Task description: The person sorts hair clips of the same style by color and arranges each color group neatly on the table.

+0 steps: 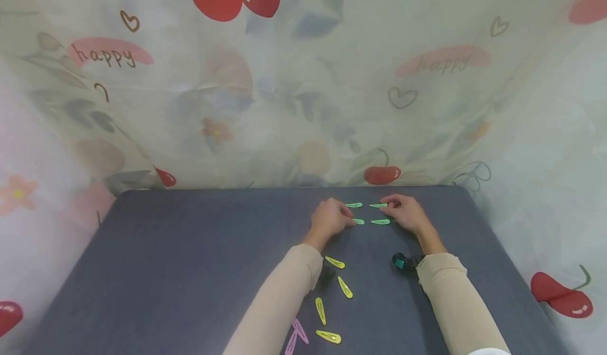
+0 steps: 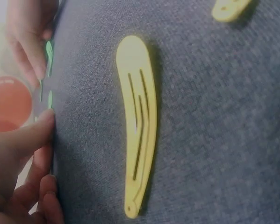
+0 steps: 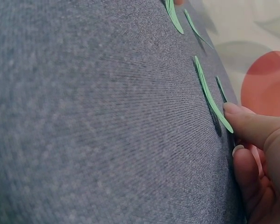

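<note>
Four green snap hair clips lie in two short rows near the table's far edge. In the head view, my left hand [image 1: 331, 217] holds the near left green clip [image 1: 359, 222] by its outer end, thumb on it. My right hand [image 1: 404, 211] pinches the far right green clip [image 1: 378, 205] at its outer end; in the right wrist view the thumb [image 3: 252, 123] covers part of it. Between the hands are the far left green clip [image 1: 354, 205] and the near right green clip [image 3: 207, 93]. A yellow hair clip [image 2: 139, 121] lies beneath my left wrist.
More yellow clips [image 1: 320, 311] and a couple of pink clips [image 1: 300, 331] are scattered on the dark grey table [image 1: 189, 270] by my left forearm. A black strapped device [image 1: 403, 262] is at my right wrist. Printed curtains [image 1: 284, 107] hang behind and beside the table.
</note>
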`<move>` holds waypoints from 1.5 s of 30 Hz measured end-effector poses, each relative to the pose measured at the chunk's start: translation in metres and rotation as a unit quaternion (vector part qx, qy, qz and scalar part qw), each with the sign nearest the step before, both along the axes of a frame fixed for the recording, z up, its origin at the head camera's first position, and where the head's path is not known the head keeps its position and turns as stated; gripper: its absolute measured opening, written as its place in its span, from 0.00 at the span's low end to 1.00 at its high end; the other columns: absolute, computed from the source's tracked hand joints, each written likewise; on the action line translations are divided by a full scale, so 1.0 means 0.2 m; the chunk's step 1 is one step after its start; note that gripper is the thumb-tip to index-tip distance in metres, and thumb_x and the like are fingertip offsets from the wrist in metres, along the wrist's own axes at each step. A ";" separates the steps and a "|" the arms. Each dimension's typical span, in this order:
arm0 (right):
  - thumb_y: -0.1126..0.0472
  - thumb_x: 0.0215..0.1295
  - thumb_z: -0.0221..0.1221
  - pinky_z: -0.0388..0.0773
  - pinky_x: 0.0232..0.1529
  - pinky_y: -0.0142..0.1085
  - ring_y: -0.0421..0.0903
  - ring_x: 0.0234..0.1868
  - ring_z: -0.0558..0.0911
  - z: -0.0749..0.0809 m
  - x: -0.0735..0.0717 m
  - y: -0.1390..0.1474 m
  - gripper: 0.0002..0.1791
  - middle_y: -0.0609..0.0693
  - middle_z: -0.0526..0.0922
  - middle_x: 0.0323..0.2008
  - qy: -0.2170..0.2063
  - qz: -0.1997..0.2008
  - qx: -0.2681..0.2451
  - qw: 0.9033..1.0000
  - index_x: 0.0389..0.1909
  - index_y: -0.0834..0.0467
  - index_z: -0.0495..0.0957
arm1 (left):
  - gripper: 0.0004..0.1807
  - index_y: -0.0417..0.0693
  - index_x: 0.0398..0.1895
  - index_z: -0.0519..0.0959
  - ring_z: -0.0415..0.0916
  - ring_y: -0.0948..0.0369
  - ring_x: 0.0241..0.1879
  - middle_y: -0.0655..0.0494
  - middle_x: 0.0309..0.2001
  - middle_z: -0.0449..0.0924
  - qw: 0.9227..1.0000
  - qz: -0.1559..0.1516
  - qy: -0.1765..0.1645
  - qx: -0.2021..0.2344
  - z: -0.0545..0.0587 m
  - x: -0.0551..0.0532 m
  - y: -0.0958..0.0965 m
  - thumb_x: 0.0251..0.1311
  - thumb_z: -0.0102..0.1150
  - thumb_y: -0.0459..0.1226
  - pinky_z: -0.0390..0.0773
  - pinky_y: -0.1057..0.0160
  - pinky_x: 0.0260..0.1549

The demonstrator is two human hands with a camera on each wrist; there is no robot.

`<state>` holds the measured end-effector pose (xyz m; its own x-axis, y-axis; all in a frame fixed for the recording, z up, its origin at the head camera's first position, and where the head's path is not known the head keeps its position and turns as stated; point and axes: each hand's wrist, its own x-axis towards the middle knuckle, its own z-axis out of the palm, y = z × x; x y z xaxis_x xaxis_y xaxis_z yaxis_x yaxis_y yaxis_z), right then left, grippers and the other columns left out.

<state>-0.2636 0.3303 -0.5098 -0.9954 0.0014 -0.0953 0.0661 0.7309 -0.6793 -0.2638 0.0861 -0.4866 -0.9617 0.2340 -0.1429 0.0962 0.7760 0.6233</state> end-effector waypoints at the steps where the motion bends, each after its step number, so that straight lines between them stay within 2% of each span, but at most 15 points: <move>1: 0.53 0.71 0.63 0.72 0.38 0.37 0.44 0.33 0.78 0.00 0.00 0.00 0.18 0.51 0.82 0.36 0.000 0.000 0.000 1.000 0.55 0.58 0.82 | 0.06 0.63 0.33 0.90 0.82 0.61 0.42 0.68 0.36 0.89 1.000 0.001 -0.001 -0.002 0.00 0.00 0.00 0.52 0.77 0.48 0.80 0.57 0.45; 14: 0.54 0.71 0.63 0.74 0.37 0.36 0.44 0.32 0.79 0.00 0.00 0.00 0.18 0.50 0.81 0.35 -0.006 -0.004 -0.012 1.000 0.55 0.58 0.82 | 0.06 0.63 0.32 0.90 0.81 0.62 0.39 0.67 0.35 0.88 1.000 0.008 -0.004 -0.006 0.01 0.01 0.01 0.52 0.78 0.48 0.80 0.58 0.43; 25: 0.54 0.71 0.62 0.74 0.36 0.36 0.43 0.33 0.78 0.01 0.01 -0.01 0.19 0.51 0.81 0.36 -0.011 0.003 -0.015 1.000 0.58 0.59 0.80 | 0.12 0.58 0.39 0.90 0.82 0.59 0.47 0.63 0.41 0.89 1.000 -0.002 -0.010 0.008 0.01 0.02 -0.01 0.52 0.78 0.47 0.81 0.56 0.49; 29: 0.54 0.72 0.61 0.75 0.37 0.36 0.44 0.34 0.79 0.02 0.01 -0.01 0.21 0.52 0.82 0.39 -0.019 0.013 -0.007 1.000 0.61 0.59 0.78 | 0.15 0.56 0.43 0.89 0.83 0.58 0.49 0.61 0.44 0.88 1.000 -0.010 -0.004 0.010 0.03 0.01 -0.03 0.54 0.76 0.49 0.81 0.56 0.51; 34: 0.53 0.74 0.59 0.76 0.36 0.36 0.45 0.35 0.81 0.05 0.02 0.00 0.24 0.55 0.83 0.42 -0.018 0.023 0.021 0.999 0.64 0.60 0.76 | 0.17 0.53 0.47 0.87 0.83 0.58 0.47 0.59 0.45 0.88 0.999 -0.027 0.023 0.005 0.07 0.00 -0.07 0.61 0.69 0.52 0.81 0.56 0.49; 37: 0.51 0.75 0.57 0.78 0.41 0.42 0.50 0.41 0.83 0.08 0.03 -0.01 0.26 0.59 0.84 0.46 -0.006 0.019 0.056 0.998 0.65 0.61 0.74 | 0.20 0.53 0.50 0.86 0.82 0.57 0.49 0.58 0.47 0.87 0.998 -0.039 0.049 -0.006 0.12 0.00 -0.10 0.64 0.65 0.55 0.81 0.56 0.51; 40: 0.49 0.76 0.55 0.77 0.51 0.53 0.59 0.52 0.82 0.11 0.05 -0.02 0.28 0.64 0.83 0.53 0.002 0.017 0.084 0.996 0.67 0.63 0.72 | 0.26 0.53 0.56 0.83 0.79 0.53 0.58 0.56 0.53 0.85 0.995 -0.049 0.080 -0.025 0.17 -0.01 -0.15 0.66 0.60 0.59 0.78 0.52 0.58; 45: 0.44 0.77 0.51 0.67 0.66 0.64 0.69 0.68 0.70 0.16 0.09 -0.03 0.36 0.72 0.70 0.67 0.001 0.017 0.123 0.992 0.73 0.67 0.62 | 0.37 0.53 0.68 0.74 0.67 0.45 0.69 0.50 0.65 0.75 0.989 -0.056 0.119 -0.067 0.24 -0.01 -0.21 0.67 0.49 0.67 0.70 0.43 0.66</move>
